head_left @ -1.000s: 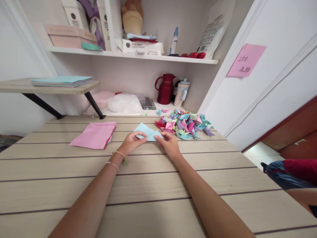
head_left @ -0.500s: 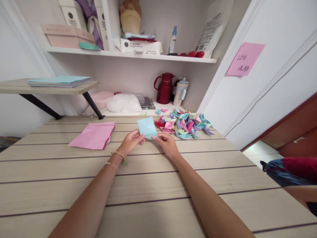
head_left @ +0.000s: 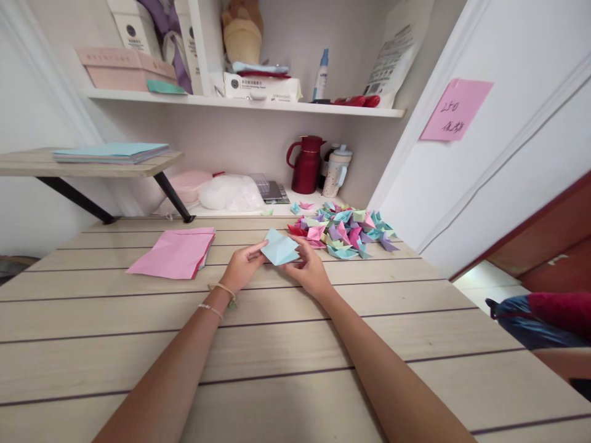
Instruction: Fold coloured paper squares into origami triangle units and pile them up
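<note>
Between my two hands is a small light-blue sheet of origami paper [head_left: 279,247], creased and turned so that a corner points away from me. My left hand [head_left: 244,266] pinches its left corner between thumb and fingers. On the other side, my right hand [head_left: 308,268] grips the right edge, with fingers behind and beneath the paper. Just beyond my right hand lies a heap of folded paper boats [head_left: 341,231] in pink, blue, purple, green and red. A stack of pink paper [head_left: 173,252] rests on the table to the left of my left hand.
The slatted wooden table [head_left: 258,344] runs back to a white shelf unit. A small raised shelf [head_left: 152,165] at the left holds blue paper sheets [head_left: 111,151]. At the back stand a red jug [head_left: 308,165] and a tumbler [head_left: 337,171]. Part of another person [head_left: 540,320] shows at right.
The blue paper has been rotated from squared-on to corner-first and tilted lower. My right hand has shifted its grip up along the right edge.
</note>
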Demonstrator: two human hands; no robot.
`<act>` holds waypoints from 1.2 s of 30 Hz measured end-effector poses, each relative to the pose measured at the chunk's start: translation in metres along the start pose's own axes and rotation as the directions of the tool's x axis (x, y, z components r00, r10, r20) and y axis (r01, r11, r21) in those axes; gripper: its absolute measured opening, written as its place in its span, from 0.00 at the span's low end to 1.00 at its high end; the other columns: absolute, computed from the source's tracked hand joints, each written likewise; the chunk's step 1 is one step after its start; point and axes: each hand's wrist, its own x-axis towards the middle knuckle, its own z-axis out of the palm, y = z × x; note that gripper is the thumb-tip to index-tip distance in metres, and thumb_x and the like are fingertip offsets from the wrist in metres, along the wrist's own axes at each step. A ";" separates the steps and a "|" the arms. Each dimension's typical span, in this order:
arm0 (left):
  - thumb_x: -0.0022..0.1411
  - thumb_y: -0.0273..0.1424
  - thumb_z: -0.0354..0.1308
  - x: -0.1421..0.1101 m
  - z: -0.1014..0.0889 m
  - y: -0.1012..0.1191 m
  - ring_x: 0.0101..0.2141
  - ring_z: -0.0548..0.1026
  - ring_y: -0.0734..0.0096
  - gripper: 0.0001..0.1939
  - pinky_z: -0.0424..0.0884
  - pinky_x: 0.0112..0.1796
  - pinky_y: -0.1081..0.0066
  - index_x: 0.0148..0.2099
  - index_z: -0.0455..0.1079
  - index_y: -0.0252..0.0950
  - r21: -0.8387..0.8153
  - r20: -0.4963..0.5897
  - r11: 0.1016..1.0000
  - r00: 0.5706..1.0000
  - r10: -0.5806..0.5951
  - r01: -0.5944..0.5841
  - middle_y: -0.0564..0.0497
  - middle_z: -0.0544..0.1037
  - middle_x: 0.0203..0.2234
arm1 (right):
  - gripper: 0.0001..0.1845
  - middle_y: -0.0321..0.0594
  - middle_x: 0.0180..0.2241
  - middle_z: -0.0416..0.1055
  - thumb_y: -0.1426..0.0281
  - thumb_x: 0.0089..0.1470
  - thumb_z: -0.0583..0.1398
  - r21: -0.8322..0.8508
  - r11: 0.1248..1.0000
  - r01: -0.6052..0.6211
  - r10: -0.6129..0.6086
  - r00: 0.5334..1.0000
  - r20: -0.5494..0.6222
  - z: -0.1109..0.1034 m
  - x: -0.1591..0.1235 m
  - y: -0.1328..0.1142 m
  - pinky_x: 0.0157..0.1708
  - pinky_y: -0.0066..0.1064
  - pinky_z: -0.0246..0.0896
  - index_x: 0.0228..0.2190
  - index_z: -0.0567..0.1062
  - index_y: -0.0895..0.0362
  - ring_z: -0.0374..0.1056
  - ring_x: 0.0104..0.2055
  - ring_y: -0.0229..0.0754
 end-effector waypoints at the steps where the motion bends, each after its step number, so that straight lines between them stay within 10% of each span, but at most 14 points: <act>1: 0.46 0.34 0.63 0.000 0.000 0.000 0.44 0.73 0.60 0.27 0.65 0.49 0.59 0.51 0.67 0.34 0.009 0.004 1.000 1.000 0.006 -0.007 0.45 0.76 0.42 | 0.40 0.43 0.44 0.68 0.70 0.39 0.63 -0.006 1.000 0.004 -0.004 1.000 0.004 0.000 -0.001 -0.001 0.28 0.27 0.61 0.54 0.58 0.53 0.66 0.33 0.39; 10: 0.41 0.33 0.66 -0.002 0.001 0.005 0.38 0.75 0.61 0.23 0.67 0.46 0.59 0.42 0.73 0.32 -0.035 0.047 0.999 0.999 -0.016 0.018 0.44 0.79 0.35 | 0.14 0.41 0.38 0.73 0.70 0.44 0.62 -0.123 0.991 0.060 -0.052 0.996 0.070 -0.002 0.001 0.003 0.40 0.34 0.61 0.36 0.77 0.52 0.67 0.41 0.45; 23: 0.42 0.35 0.66 0.000 0.000 0.007 0.34 0.76 0.63 0.15 0.69 0.41 0.62 0.33 0.74 0.31 -0.026 -0.112 0.999 0.993 -0.042 0.039 0.46 0.79 0.30 | 0.16 0.38 0.22 0.71 0.57 0.43 0.61 0.005 0.985 -0.172 0.172 0.983 -0.057 -0.002 0.004 0.009 0.23 0.29 0.58 0.25 0.76 0.58 0.63 0.23 0.38; 31: 0.42 0.34 0.66 0.001 -0.002 0.007 0.26 0.76 0.68 0.25 0.71 0.35 0.66 0.43 0.64 0.33 -0.099 -0.078 0.994 0.996 -0.044 0.036 0.51 0.77 0.24 | 0.26 0.32 0.19 0.67 0.59 0.45 0.60 0.118 0.976 -0.182 0.187 0.982 -0.027 -0.002 0.004 0.008 0.24 0.27 0.56 0.45 0.69 0.58 0.61 0.22 0.36; 36: 0.41 0.35 0.66 0.000 0.001 0.005 0.25 0.74 0.71 0.17 0.69 0.34 0.68 0.34 0.70 0.32 -0.052 -0.032 0.996 0.997 -0.068 0.066 0.49 0.77 0.25 | 0.16 0.37 0.26 0.71 0.58 0.46 0.58 0.043 0.986 -0.164 0.165 0.986 -0.014 -0.005 0.004 0.007 0.28 0.29 0.57 0.27 0.76 0.57 0.63 0.28 0.38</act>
